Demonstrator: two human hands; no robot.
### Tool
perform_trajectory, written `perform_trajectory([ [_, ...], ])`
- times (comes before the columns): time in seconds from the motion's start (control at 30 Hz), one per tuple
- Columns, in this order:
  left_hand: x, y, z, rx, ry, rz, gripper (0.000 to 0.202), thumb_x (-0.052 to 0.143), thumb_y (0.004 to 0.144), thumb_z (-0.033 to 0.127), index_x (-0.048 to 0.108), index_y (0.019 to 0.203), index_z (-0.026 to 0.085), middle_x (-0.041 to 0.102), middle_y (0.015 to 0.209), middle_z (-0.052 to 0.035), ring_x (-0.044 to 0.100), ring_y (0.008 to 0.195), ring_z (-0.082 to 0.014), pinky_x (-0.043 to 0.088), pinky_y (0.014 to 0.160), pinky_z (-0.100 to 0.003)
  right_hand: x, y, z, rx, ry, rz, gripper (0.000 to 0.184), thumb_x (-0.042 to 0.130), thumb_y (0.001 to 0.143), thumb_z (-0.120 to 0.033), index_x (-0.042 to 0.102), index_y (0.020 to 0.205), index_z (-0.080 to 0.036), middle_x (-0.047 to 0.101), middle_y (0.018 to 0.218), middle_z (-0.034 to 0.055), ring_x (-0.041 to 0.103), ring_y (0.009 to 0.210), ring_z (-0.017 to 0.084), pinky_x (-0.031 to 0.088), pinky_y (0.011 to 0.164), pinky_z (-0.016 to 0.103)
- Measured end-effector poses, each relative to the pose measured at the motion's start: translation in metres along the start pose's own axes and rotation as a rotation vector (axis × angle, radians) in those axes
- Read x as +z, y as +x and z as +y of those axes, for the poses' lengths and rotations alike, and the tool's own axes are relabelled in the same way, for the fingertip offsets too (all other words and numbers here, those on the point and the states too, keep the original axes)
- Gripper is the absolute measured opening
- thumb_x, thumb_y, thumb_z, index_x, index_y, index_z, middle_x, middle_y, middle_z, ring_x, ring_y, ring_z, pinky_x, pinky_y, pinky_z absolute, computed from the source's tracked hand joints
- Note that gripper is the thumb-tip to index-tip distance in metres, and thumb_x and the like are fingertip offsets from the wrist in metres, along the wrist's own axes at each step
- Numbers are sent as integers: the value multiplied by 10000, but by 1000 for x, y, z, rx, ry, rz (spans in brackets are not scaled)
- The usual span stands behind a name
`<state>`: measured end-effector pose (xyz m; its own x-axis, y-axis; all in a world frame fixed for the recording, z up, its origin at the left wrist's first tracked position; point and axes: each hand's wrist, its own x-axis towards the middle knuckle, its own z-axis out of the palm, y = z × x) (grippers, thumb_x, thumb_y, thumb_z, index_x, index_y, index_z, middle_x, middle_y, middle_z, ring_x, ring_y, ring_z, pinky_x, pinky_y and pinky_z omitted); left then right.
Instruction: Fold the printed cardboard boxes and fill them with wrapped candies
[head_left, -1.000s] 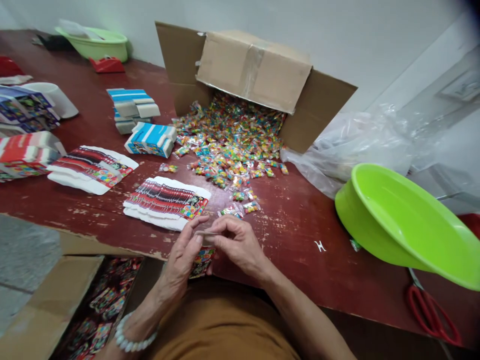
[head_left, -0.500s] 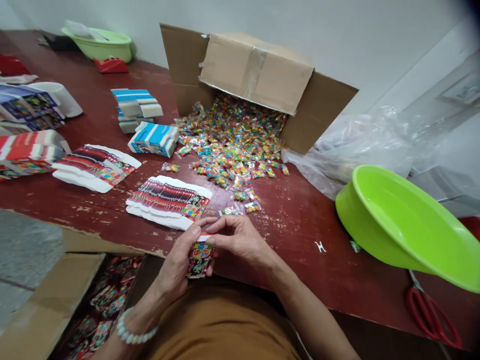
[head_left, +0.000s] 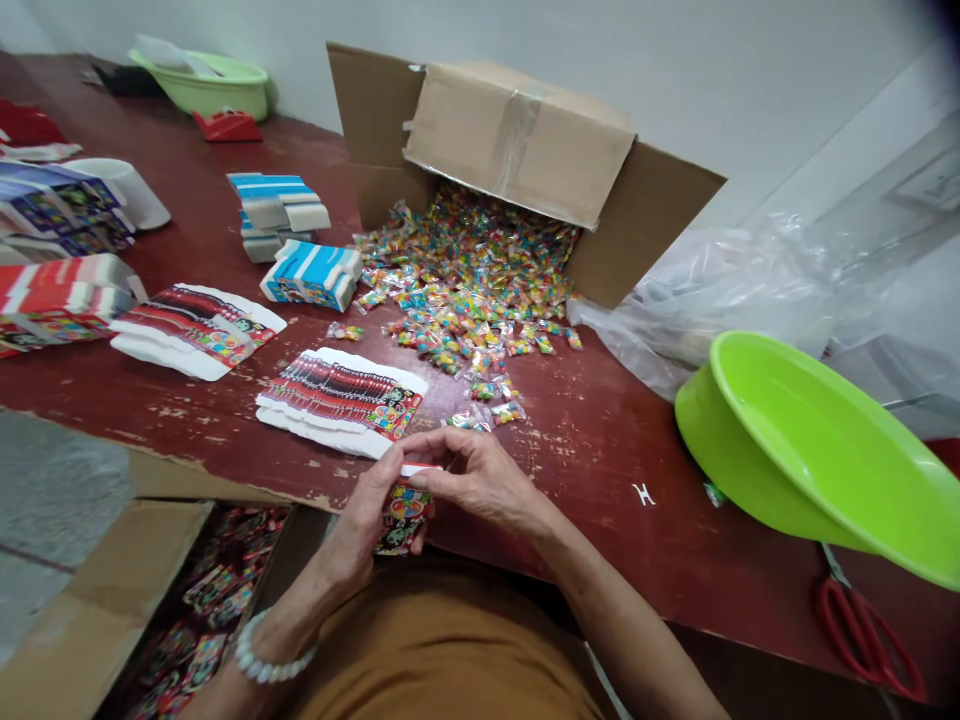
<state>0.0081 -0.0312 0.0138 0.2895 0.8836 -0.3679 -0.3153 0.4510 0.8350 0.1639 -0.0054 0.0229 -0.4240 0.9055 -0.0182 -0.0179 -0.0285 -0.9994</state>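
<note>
Head view: your left hand [head_left: 363, 520] is gripping a small printed box [head_left: 406, 506] at the near edge of the red table [head_left: 577, 450], your right hand [head_left: 484, 482] is pinching its top between thumb and fingers, and fanned flat cartons [head_left: 341, 397] are lying just beyond.

There's my bracelet [head_left: 262, 671], a ring of round beads round the left wrist, milky white, a few looking faintly tinted, each set tight against the next, a soft sheen on them! Across my front, it's the garment [head_left: 442, 640], mustard brown, plain cloth, creases rippling over it and darker shade along the lower folds. And down the arms: forearms [head_left: 615, 610] bare, left hand [head_left: 367, 505] and right hand [head_left: 484, 480] bare too!
</note>
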Motion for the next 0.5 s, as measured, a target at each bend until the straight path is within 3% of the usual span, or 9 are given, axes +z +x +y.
perform_trajectory([
  [0.13, -2, 1, -2, -6, -3, -7, 696, 599, 848, 666, 549, 1366, 203, 651, 585, 17, 551, 383, -146, 455, 367, -227, -3, -2, -4, -168, -133, -81, 229, 757, 826, -279, 730, 1043, -214, 729, 1113, 39, 693, 944, 169, 542, 845, 284],
  [0.27, -2, -1, 1, -43, -59, -12, 715, 697, 822, 569, 483, 1398, 204, 661, 611, 11, 577, 389, -151, 473, 391, -231, 0, -5, -1, 8, -49, -6, 378, 712, 873, -308, 640, 1239, -245, 708, 842, -12, 658, 589, 106, 515, 575, 219],
  [0.4, 2, -5, 3, -4, -126, -8, 741, 723, 813, 400, 401, 1461, 239, 686, 669, 4, 635, 458, -174, 517, 456, -251, 6, -4, 9, 207, 285, 62, 412, 833, 723, -443, 632, 978, -189, 626, 644, -57, 635, 465, 127, 491, 455, 222],
  [0.5, 5, -6, 2, 67, -149, 40, 712, 712, 818, 377, 424, 1454, 237, 688, 687, 13, 620, 470, -150, 515, 475, -237, 14, -3, 10, 277, 383, 112, 490, 851, 639, -543, 573, 832, -188, 592, 571, -66, 599, 391, 142, 468, 383, 237],
])
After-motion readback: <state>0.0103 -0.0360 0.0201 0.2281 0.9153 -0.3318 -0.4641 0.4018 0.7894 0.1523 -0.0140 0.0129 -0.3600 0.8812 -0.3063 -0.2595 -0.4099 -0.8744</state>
